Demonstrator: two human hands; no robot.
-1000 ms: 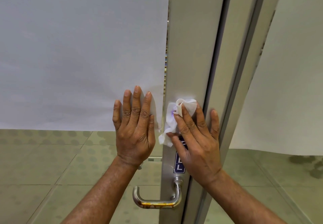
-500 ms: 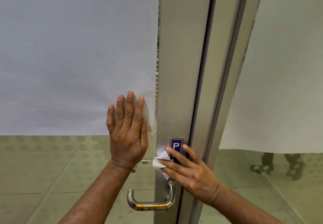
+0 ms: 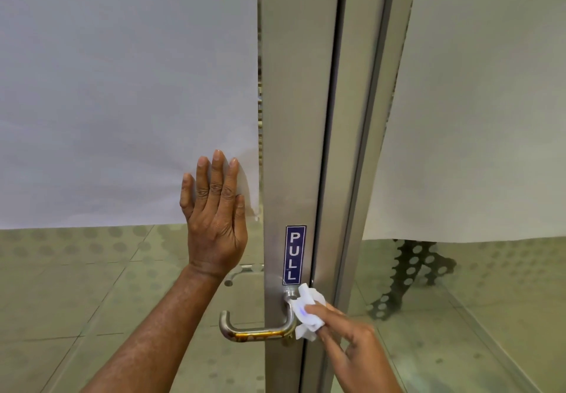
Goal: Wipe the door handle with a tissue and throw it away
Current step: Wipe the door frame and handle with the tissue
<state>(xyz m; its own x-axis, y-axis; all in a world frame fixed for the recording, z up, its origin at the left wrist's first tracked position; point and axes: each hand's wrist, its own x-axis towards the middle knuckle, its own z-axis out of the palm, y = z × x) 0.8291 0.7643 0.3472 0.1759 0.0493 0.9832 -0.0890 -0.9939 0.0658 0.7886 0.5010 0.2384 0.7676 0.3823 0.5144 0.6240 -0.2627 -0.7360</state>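
Note:
A silver lever door handle (image 3: 254, 331) sticks out to the left from the metal door stile (image 3: 291, 116), with rusty orange marks on its underside. My right hand (image 3: 352, 340) holds a crumpled white tissue (image 3: 306, 310) and presses it against the handle's neck, just below a blue PULL sticker (image 3: 294, 254). My left hand (image 3: 214, 218) lies flat with fingers spread on the glass door panel, left of the stile and above the handle.
White paper sheets (image 3: 122, 86) cover the upper glass on both sides. Through the lower glass I see a tiled floor (image 3: 61, 285) and a person's legs (image 3: 410, 276) at the right. A second metal frame (image 3: 367, 178) stands right of the stile.
My right hand has slid the tissue down the stile, past the PULL sticker, onto the handle's neck. The left hand has stayed flat on the glass.

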